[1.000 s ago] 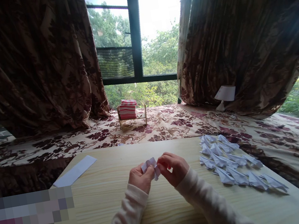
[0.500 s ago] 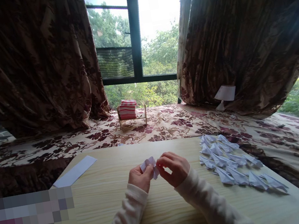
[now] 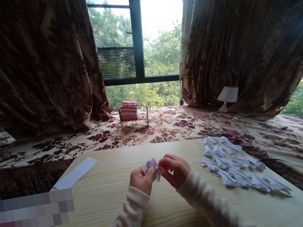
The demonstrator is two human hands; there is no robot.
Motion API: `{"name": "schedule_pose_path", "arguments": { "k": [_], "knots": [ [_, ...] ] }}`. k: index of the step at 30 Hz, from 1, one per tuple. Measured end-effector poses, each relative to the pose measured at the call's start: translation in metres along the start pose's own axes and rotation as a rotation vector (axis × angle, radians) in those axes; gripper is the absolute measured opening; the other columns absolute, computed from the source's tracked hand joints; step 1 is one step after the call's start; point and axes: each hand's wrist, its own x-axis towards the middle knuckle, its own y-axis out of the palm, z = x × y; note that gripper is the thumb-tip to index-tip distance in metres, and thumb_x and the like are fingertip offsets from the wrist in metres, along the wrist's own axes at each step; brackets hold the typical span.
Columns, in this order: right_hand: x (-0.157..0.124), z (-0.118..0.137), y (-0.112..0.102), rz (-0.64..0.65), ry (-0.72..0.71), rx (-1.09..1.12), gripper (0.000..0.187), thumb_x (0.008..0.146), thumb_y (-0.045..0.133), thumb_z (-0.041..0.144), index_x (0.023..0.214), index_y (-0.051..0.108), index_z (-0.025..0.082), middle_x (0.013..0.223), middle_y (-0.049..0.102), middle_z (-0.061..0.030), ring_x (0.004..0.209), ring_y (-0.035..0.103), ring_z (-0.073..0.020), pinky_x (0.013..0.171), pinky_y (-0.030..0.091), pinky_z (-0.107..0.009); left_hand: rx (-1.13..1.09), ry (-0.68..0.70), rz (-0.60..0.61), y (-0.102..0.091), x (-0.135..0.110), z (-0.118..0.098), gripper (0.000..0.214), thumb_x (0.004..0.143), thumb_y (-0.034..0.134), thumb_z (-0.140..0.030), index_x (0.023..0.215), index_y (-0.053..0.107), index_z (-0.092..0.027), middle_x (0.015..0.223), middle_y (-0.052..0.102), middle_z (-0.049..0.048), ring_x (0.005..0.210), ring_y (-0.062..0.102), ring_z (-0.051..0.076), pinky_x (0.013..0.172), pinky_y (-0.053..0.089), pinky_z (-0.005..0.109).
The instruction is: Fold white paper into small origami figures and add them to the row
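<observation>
A small folded piece of white paper (image 3: 151, 166) is pinched between both hands just above the light wooden table (image 3: 170, 219). My left hand (image 3: 141, 180) grips its left side with closed fingers. My right hand (image 3: 175, 170) pinches its right edge, fingers curled. Both arms wear cream sleeves. To the right lies a spread of several folded white paper pieces (image 3: 237, 167). A flat white paper strip (image 3: 75, 173) rests at the table's far left corner.
Behind the table runs a floral-covered ledge (image 3: 171, 125) with a small wooden rack of striped cloth (image 3: 131, 114) and a little white lamp (image 3: 227, 97). Dark patterned curtains (image 3: 28, 64) frame a window. A blurred patch covers the lower left.
The hands and the folded paper have barely shifted; the fingers have worked the paper slightly, and the view has not moved.
</observation>
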Motion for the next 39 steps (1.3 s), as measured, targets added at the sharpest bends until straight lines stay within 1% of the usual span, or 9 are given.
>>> {"name": "schedule_pose_path", "arguments": {
  "k": [6,11,16,20,25,28,31,36,39],
  "knots": [
    [-0.002,-0.005,0.003,0.025,0.077,0.082,0.01,0.076,0.048,0.016,0.07,0.056,0.017,0.061,0.049,0.0013,0.051,0.045,-0.0095,0.05,0.036,-0.019,0.115,0.087,0.046,-0.001,0.0,0.002,0.023,0.062,0.059,-0.035,0.058,0.062,-0.012,0.047,0.053,-0.0011,0.046,0.045,0.01,0.047,0.037,0.022],
    [-0.001,-0.006,0.002,0.048,0.11,0.106,0.008,0.071,0.05,0.015,0.065,0.055,0.017,0.058,0.048,0.0017,0.05,0.044,-0.0097,0.05,0.034,-0.02,0.234,0.204,0.08,-0.003,-0.001,0.001,0.019,0.065,0.055,-0.03,0.053,0.058,-0.015,0.048,0.048,-0.0028,0.048,0.041,0.009,0.047,0.033,0.022],
    [-0.003,-0.008,0.0,0.083,0.125,0.128,0.008,0.068,0.051,0.013,0.062,0.054,0.017,0.057,0.048,0.0017,0.051,0.043,-0.0102,0.049,0.032,-0.021,0.335,0.322,0.119,-0.002,-0.004,0.001,0.018,0.063,0.055,-0.025,0.048,0.055,-0.017,0.051,0.046,-0.0032,0.05,0.041,0.01,0.049,0.033,0.023],
    [-0.004,-0.009,-0.002,0.102,0.128,0.17,0.008,0.068,0.051,0.013,0.063,0.056,0.017,0.058,0.048,0.0016,0.052,0.043,-0.0103,0.05,0.033,-0.021,0.378,0.36,0.139,-0.002,-0.005,0.002,0.017,0.062,0.057,-0.025,0.047,0.056,-0.017,0.051,0.047,-0.0027,0.051,0.043,0.011,0.05,0.034,0.023],
    [-0.003,-0.01,0.0,0.09,0.172,0.257,0.008,0.071,0.052,0.018,0.065,0.058,0.017,0.058,0.05,0.0015,0.052,0.044,-0.01,0.051,0.036,-0.021,0.361,0.336,0.137,-0.003,-0.005,-0.003,0.016,0.062,0.055,-0.023,0.046,0.056,-0.017,0.05,0.047,-0.0031,0.05,0.043,0.01,0.048,0.033,0.023],
    [-0.002,-0.014,0.005,0.053,0.251,0.31,0.011,0.073,0.055,0.024,0.065,0.057,0.016,0.057,0.052,0.0015,0.05,0.045,-0.0095,0.048,0.037,-0.021,0.318,0.289,0.119,-0.003,-0.006,-0.009,0.018,0.063,0.055,-0.023,0.045,0.054,-0.017,0.05,0.047,-0.0029,0.048,0.043,0.009,0.046,0.032,0.022],
    [-0.002,-0.017,0.01,0.025,0.322,0.365,0.018,0.075,0.055,0.03,0.063,0.055,0.016,0.054,0.052,0.0012,0.048,0.045,-0.0094,0.044,0.035,-0.02,0.265,0.236,0.098,-0.003,-0.007,-0.012,0.02,0.064,0.055,-0.026,0.048,0.054,-0.016,0.049,0.047,-0.0025,0.046,0.042,0.009,0.044,0.031,0.022],
    [-0.003,-0.013,0.01,0.028,0.33,0.454,0.019,0.073,0.054,0.027,0.059,0.052,0.016,0.051,0.046,0.0032,0.046,0.039,-0.0081,0.043,0.033,-0.02,0.195,0.166,0.083,-0.002,-0.006,-0.008,0.022,0.061,0.06,-0.03,0.046,0.054,-0.015,0.044,0.041,-0.004,0.043,0.035,0.008,0.042,0.026,0.022],
    [-0.004,-0.01,0.009,0.019,0.345,0.492,0.016,0.071,0.056,0.025,0.059,0.051,0.016,0.051,0.045,0.0038,0.048,0.039,-0.0083,0.045,0.032,-0.021,0.139,0.11,0.091,-0.002,-0.004,-0.003,0.022,0.057,0.064,-0.031,0.046,0.055,-0.014,0.043,0.042,-0.0038,0.043,0.036,0.008,0.041,0.027,0.022]
  ]
}}
